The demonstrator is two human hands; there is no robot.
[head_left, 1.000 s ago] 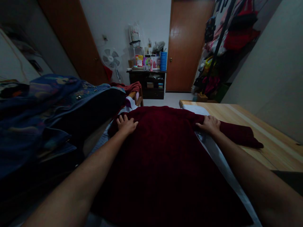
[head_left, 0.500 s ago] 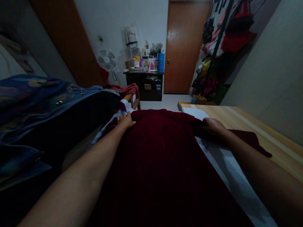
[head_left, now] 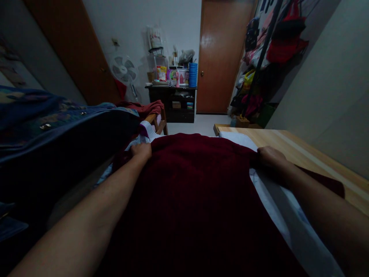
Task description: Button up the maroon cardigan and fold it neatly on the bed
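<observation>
Both arms stretched over a dark red garment (head_left: 196, 192).
Left hand (head_left: 142, 150) at eleven o'clock, right hand (head_left: 271, 156) at one, each clamped on it, knuckles up; the garment spreads from six o'clock to twelve.

Two hands (head_left: 141, 151) (head_left: 271, 156) grip a dark red garment (head_left: 196, 181) at left and right, a wooden surface (head_left: 291, 142) far right.

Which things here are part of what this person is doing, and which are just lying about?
In use:
- left hand and right hand, gripping the cloth
- maroon long-sleeved garment
- white cloth beneath it

Apparently just around:
- flower-patterned denim garment
- standing fan
- dark cabinet
- hanging red bag
</observation>
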